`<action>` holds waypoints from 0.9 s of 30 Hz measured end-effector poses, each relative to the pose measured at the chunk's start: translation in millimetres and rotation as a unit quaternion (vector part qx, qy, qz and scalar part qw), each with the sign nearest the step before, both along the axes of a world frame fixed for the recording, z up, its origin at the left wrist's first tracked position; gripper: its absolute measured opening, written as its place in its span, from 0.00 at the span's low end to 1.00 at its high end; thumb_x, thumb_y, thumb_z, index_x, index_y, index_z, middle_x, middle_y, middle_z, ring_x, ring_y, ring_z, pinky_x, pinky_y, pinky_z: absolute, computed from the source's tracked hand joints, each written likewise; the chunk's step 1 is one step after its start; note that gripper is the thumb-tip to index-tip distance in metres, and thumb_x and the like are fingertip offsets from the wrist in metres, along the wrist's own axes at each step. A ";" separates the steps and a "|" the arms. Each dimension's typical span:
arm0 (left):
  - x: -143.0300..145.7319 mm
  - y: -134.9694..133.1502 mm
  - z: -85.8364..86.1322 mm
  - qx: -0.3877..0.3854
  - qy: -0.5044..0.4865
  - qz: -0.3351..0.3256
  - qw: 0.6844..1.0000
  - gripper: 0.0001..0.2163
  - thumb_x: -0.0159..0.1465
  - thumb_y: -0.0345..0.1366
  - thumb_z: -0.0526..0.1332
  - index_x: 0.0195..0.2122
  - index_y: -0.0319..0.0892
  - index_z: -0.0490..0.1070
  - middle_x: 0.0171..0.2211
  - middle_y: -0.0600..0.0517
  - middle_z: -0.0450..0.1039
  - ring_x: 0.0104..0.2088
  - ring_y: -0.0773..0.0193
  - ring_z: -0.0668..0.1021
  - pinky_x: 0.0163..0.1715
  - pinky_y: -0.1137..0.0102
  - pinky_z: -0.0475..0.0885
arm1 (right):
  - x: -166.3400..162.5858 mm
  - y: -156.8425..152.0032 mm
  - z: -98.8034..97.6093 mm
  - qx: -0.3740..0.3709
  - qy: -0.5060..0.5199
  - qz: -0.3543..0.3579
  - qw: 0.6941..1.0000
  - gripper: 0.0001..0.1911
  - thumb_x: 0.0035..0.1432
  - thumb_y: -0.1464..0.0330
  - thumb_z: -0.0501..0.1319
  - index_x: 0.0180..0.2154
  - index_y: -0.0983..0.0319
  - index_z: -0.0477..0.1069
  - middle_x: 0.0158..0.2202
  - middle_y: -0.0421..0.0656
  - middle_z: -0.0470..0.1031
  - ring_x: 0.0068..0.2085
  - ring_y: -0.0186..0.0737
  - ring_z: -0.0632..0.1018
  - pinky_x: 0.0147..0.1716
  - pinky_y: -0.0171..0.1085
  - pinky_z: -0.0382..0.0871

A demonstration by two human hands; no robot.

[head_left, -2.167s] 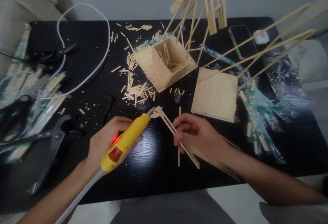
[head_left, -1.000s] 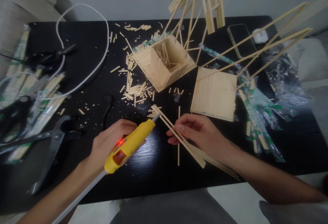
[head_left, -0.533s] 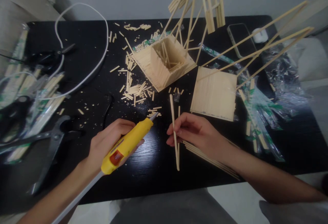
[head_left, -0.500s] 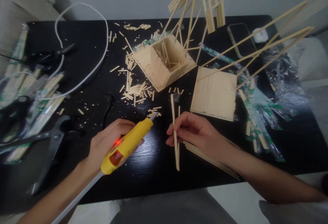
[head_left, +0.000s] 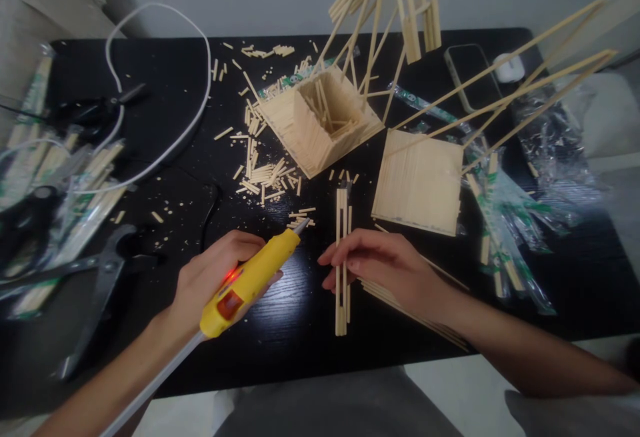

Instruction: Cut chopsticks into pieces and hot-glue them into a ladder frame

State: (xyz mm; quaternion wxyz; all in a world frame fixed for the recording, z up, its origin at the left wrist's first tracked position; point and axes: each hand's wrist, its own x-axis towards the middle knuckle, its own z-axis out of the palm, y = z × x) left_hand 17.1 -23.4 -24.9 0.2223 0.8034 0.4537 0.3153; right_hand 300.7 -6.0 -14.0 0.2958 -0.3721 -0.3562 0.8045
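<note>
My left hand (head_left: 215, 273) is wrapped around a yellow hot glue gun (head_left: 253, 283), whose red light glows and whose nozzle points up and right. A long glue stick (head_left: 155, 380) runs out of its back end. My right hand (head_left: 380, 263) holds a narrow frame of wooden sticks (head_left: 339, 297) between thumb and fingers: two long sticks, joined at both ends with a gap between them. Just right of the frame, a single wooden stick (head_left: 349, 310) lies on the table. More long sticks (head_left: 415, 313) are partly hidden under my right wrist.
A square wooden-stick box on a base (head_left: 325, 127) and a square stick panel (head_left: 420, 180) with long legs stand behind. Short cut pieces (head_left: 267, 173) are scattered left of them. Pliers (head_left: 107, 267), a white cable (head_left: 207, 83), wrapped chopsticks (head_left: 505, 223) and a phone (head_left: 473, 77) lie around.
The stick frame in my right hand has turned from edge-on to face-on, so its gap now shows. My right fingers have straightened somewhat. The left hand and glue gun have barely moved.
</note>
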 end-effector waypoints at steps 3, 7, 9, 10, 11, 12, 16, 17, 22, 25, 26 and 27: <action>0.9 0.5 0.5 -0.006 0.001 0.001 1.000 0.10 0.64 0.33 0.71 0.44 0.44 0.73 0.42 0.51 0.80 0.37 0.63 0.84 0.35 0.71 0.77 | -1.3 -1.9 -0.1 0.029 -0.030 0.013 0.999 0.06 0.68 0.66 0.67 0.39 0.62 0.76 0.47 0.46 0.82 0.38 0.37 0.86 0.41 0.38 0.82; 2.6 1.8 3.3 -0.007 -0.019 -0.010 1.000 0.10 0.65 0.35 0.71 0.44 0.44 0.73 0.40 0.51 0.81 0.36 0.64 0.84 0.34 0.72 0.78 | -2.3 -5.3 0.3 0.023 -0.026 0.026 0.999 0.11 0.68 0.65 0.67 0.38 0.60 0.66 0.45 0.45 0.83 0.35 0.35 0.86 0.37 0.36 0.81; 2.9 2.3 4.8 -0.008 -0.031 -0.005 0.999 0.10 0.65 0.38 0.71 0.44 0.44 0.74 0.38 0.51 0.82 0.35 0.64 0.84 0.33 0.72 0.78 | -2.8 -6.5 0.1 0.005 -0.019 0.027 0.999 0.14 0.68 0.66 0.68 0.39 0.58 0.62 0.44 0.43 0.84 0.34 0.34 0.86 0.35 0.34 0.81; 2.7 2.4 5.4 -0.008 -0.034 -0.002 0.999 0.11 0.65 0.40 0.71 0.44 0.44 0.74 0.38 0.51 0.82 0.34 0.63 0.84 0.32 0.72 0.78 | -3.0 -6.8 -0.2 -0.003 -0.017 0.025 1.000 0.15 0.68 0.66 0.68 0.39 0.57 0.60 0.43 0.43 0.85 0.33 0.34 0.86 0.35 0.34 0.80; 2.2 2.4 5.6 -0.009 -0.036 0.001 0.999 0.11 0.65 0.42 0.71 0.44 0.44 0.74 0.37 0.51 0.82 0.34 0.63 0.84 0.31 0.71 0.78 | -3.2 -7.1 -0.5 -0.008 -0.017 0.024 1.000 0.15 0.67 0.67 0.69 0.41 0.57 0.60 0.43 0.42 0.85 0.33 0.33 0.86 0.35 0.34 0.80; 1.3 2.2 5.6 -0.011 -0.036 0.002 0.999 0.12 0.65 0.44 0.71 0.44 0.45 0.75 0.37 0.51 0.82 0.33 0.63 0.84 0.30 0.71 0.78 | -3.3 -7.2 -0.9 -0.012 -0.018 0.022 1.000 0.15 0.67 0.67 0.69 0.42 0.57 0.61 0.43 0.42 0.85 0.33 0.34 0.86 0.35 0.34 0.80; -3.6 -0.4 2.6 -0.019 -0.032 0.004 0.999 0.15 0.67 0.50 0.68 0.46 0.46 0.75 0.38 0.51 0.82 0.32 0.62 0.83 0.29 0.68 0.78 | -3.0 -6.6 -1.6 -0.017 -0.041 0.017 0.999 0.16 0.64 0.66 0.71 0.48 0.58 0.67 0.44 0.43 0.86 0.33 0.35 0.86 0.35 0.34 0.81; -4.4 -1.3 1.6 -0.019 -0.029 0.003 0.999 0.15 0.67 0.51 0.67 0.46 0.47 0.75 0.39 0.50 0.82 0.33 0.61 0.83 0.29 0.67 0.78 | -2.8 -6.2 -1.5 -0.016 -0.048 0.020 0.999 0.15 0.64 0.65 0.71 0.47 0.59 0.69 0.44 0.44 0.86 0.33 0.35 0.86 0.35 0.34 0.81; -3.3 -3.8 -0.7 -0.013 -0.035 0.017 0.999 0.16 0.68 0.53 0.65 0.46 0.48 0.76 0.39 0.49 0.80 0.34 0.60 0.83 0.31 0.65 0.79 | -3.1 -4.7 -1.5 -0.011 -0.065 0.034 0.997 0.11 0.62 0.63 0.73 0.41 0.61 0.76 0.40 0.44 0.86 0.33 0.35 0.86 0.35 0.34 0.81; -2.5 -2.7 1.5 -0.020 -0.037 0.017 0.999 0.14 0.69 0.53 0.64 0.45 0.48 0.75 0.40 0.49 0.79 0.35 0.60 0.82 0.32 0.63 0.79 | -3.5 -5.1 -2.7 -0.008 -0.072 0.030 0.997 0.11 0.59 0.64 0.75 0.39 0.61 0.78 0.37 0.43 0.86 0.32 0.35 0.85 0.33 0.32 0.81; -2.6 -2.0 2.9 -0.024 -0.035 0.009 0.999 0.14 0.69 0.52 0.65 0.46 0.48 0.75 0.39 0.49 0.78 0.35 0.60 0.82 0.32 0.63 0.79 | -3.5 -5.4 -3.2 -0.007 -0.071 0.030 0.997 0.11 0.58 0.64 0.76 0.39 0.61 0.78 0.36 0.43 0.85 0.32 0.35 0.85 0.33 0.32 0.81; -2.6 -1.1 4.6 -0.028 -0.033 0.001 0.999 0.13 0.69 0.51 0.65 0.45 0.48 0.75 0.39 0.49 0.78 0.35 0.60 0.81 0.31 0.63 0.78 | -3.4 -5.8 -3.7 -0.005 -0.071 0.030 0.997 0.11 0.57 0.65 0.76 0.39 0.61 0.78 0.35 0.42 0.85 0.32 0.34 0.85 0.32 0.32 0.81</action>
